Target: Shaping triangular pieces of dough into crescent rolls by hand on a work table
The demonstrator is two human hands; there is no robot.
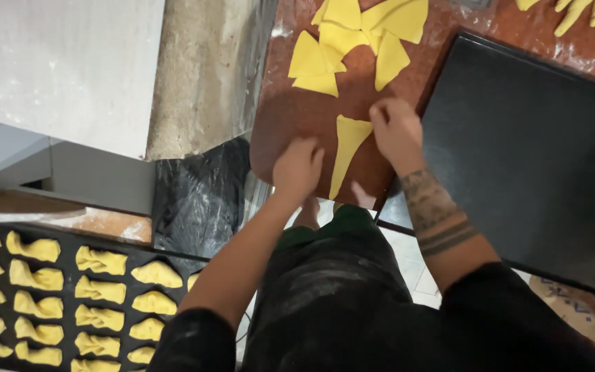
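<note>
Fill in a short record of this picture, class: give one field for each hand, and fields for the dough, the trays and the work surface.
Left hand: resting on the board, beside the dough triangle
Right hand: touching the triangle's wide end
Dough triangle: flat, yellow, point toward the person
Dough pile: loose cut triangles, farther back
Board: brown, floury
Empty tray: dark, to the right
Filled tray: rows of shaped pastries, lower left

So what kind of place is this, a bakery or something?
Probably a small bakery or pastry kitchen. Yellow dough triangles lie on a floury brown work board, a dark tray holds rows of shaped dough pieces, and an empty black baking tray sits alongside.
</note>
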